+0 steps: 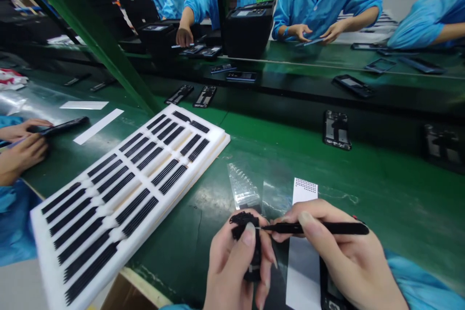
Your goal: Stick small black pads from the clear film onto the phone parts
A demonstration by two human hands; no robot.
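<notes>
My left hand [232, 264] is closed around a bundle of small black parts [244, 219], its thumb pressing on them. A pair of black tweezers [341, 228] lies pinched in my right hand [337, 247]. The tweezers' tips touch or nearly touch the black parts near my left thumb; which, I cannot tell. Under my right hand runs a white strip sheet [303, 271] with rows of black dots at its far end. A dark phone frame [330, 293] shows partly beneath my right wrist. Clear plastic film [245, 184] lies just beyond my left hand.
A white foam tray [218, 134] of black strips stands on the green bench to the left. Phone frames [337, 129] lie along the back. At far left, a co-worker's hands [27, 150] hold a dark device [67, 126]. Other co-workers sit across, behind a green post [98, 43].
</notes>
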